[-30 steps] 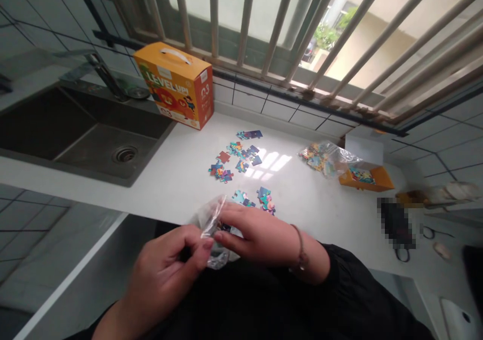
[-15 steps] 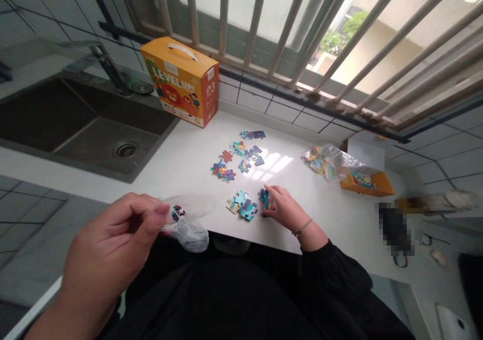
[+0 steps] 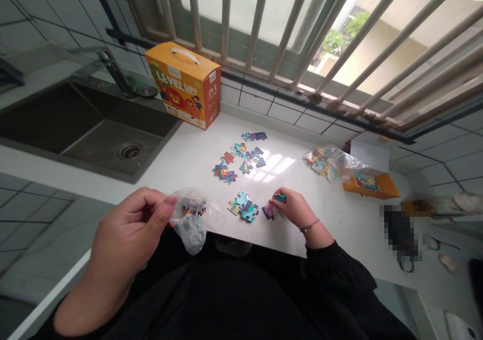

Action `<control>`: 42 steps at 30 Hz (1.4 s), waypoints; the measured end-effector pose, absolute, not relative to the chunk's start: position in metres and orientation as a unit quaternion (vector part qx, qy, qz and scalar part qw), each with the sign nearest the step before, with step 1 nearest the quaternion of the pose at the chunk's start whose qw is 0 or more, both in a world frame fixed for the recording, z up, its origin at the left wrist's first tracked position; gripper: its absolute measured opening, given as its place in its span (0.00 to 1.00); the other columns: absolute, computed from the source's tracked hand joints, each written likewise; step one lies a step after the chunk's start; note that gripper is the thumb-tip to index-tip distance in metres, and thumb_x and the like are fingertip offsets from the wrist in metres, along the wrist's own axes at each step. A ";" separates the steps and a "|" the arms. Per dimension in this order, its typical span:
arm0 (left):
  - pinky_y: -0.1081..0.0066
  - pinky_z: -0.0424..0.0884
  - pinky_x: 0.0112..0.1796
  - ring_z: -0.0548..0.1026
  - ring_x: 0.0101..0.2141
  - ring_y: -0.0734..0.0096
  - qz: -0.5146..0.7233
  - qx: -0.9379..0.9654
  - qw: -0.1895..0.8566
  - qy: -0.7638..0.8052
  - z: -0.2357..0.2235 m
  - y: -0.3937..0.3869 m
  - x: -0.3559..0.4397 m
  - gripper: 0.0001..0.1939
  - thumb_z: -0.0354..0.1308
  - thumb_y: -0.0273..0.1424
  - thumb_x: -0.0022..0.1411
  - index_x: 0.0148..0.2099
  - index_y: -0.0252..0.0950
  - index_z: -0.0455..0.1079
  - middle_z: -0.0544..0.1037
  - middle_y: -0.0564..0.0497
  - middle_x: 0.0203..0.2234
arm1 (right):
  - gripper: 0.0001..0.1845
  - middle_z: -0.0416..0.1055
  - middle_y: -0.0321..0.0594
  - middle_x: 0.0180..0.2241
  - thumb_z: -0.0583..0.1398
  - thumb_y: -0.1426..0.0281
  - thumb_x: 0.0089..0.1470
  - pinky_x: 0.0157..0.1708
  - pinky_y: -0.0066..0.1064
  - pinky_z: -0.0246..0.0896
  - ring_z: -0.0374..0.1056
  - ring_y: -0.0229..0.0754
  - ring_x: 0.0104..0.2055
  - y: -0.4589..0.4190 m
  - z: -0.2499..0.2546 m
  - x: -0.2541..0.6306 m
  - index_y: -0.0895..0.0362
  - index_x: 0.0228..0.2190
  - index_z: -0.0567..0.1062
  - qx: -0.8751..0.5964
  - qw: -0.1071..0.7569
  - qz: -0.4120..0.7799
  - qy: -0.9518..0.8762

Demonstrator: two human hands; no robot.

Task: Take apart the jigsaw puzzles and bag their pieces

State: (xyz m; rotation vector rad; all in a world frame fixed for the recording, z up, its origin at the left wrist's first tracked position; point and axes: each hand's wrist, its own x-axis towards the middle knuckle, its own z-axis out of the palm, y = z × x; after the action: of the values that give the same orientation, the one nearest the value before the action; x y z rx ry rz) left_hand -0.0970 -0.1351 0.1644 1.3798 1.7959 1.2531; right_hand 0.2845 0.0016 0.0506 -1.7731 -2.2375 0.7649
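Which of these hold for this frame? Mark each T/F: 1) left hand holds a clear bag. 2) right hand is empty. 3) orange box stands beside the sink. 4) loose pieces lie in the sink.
1) The left hand pinches a clear plastic bag with puzzle pieces inside: true.
2) The right hand is empty: false, its fingertips hold a puzzle piece.
3) The orange box stands on the counter beside the sink: true.
4) Loose pieces lie in the sink: false, they lie on the counter.
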 end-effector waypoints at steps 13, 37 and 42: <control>0.72 0.67 0.34 0.73 0.30 0.73 0.443 0.532 0.280 0.665 0.173 -0.130 -0.079 0.13 0.62 0.38 0.72 0.34 0.37 0.72 0.76 0.55 0.27 | 0.28 0.78 0.48 0.47 0.76 0.69 0.51 0.53 0.43 0.71 0.77 0.53 0.48 -0.034 0.034 0.269 0.56 0.53 0.80 -0.571 0.065 0.280 -0.769; 0.69 0.64 0.33 0.70 0.29 0.71 0.459 0.511 0.281 0.671 0.176 -0.135 -0.066 0.15 0.61 0.39 0.72 0.33 0.40 0.69 0.74 0.55 0.27 | 0.17 0.72 0.53 0.52 0.75 0.60 0.57 0.56 0.49 0.70 0.71 0.57 0.54 -0.060 0.017 0.278 0.54 0.36 0.74 -0.534 0.142 0.208 -0.807; 0.69 0.63 0.31 0.70 0.29 0.72 0.446 0.509 0.292 0.676 0.174 -0.133 -0.064 0.15 0.61 0.40 0.72 0.33 0.39 0.69 0.75 0.54 0.27 | 0.21 0.69 0.57 0.59 0.74 0.54 0.56 0.56 0.54 0.66 0.67 0.62 0.56 -0.057 0.006 0.277 0.54 0.36 0.74 -0.607 0.153 0.079 -0.776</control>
State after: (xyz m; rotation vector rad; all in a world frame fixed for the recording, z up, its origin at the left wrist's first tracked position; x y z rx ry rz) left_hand -0.0639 -0.1326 0.1738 1.3569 1.8006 1.1889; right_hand 0.2772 -0.0568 0.0064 -1.7417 -2.2248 0.2255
